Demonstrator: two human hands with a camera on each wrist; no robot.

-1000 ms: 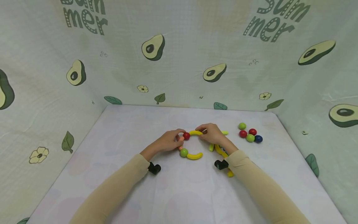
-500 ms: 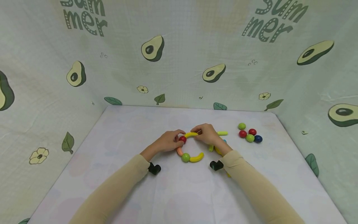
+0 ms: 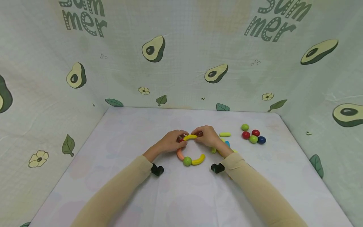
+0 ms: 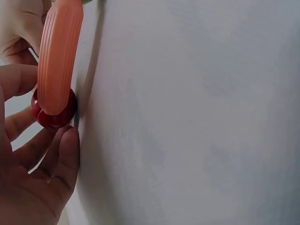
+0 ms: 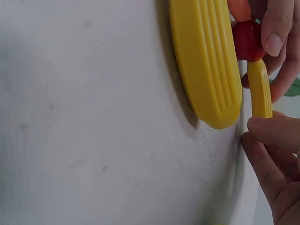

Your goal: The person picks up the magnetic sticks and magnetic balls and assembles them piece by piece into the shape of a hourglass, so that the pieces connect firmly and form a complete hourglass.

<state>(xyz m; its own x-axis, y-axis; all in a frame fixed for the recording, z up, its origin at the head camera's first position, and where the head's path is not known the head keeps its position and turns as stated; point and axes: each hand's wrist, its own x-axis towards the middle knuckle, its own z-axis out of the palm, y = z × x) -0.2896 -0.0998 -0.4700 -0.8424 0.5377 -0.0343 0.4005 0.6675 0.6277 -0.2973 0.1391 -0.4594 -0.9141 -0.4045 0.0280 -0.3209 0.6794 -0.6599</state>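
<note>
My left hand [image 3: 170, 142] pinches a red ball [image 4: 54, 121], its fingers and thumb round it. Between thumb and fingers of my right hand [image 3: 209, 137] is the right end of a curved yellow ribbed stick [image 5: 260, 89], whose other end meets that ball. From the ball, a curved orange ribbed stick [image 4: 61, 56] runs toward the front. It leads to a green ball [image 3: 187, 161], which joins a second curved yellow stick [image 3: 198, 160]. Together they form a C-shaped chain, its gap facing right.
On the table [image 3: 175, 195], a loose group at the right holds green balls [image 3: 245, 127], red balls [image 3: 245, 135] and a dark blue ball [image 3: 262, 140]. A straight yellow-green stick [image 3: 225, 134] lies beyond my right wrist; my forearm partly covers more pieces. Printed cloth walls [image 3: 181, 69] surround the table.
My left fingers have shifted from the orange stick to the red ball. My right hand has moved left with the upper yellow stick, and the C has turned and rounded.
</note>
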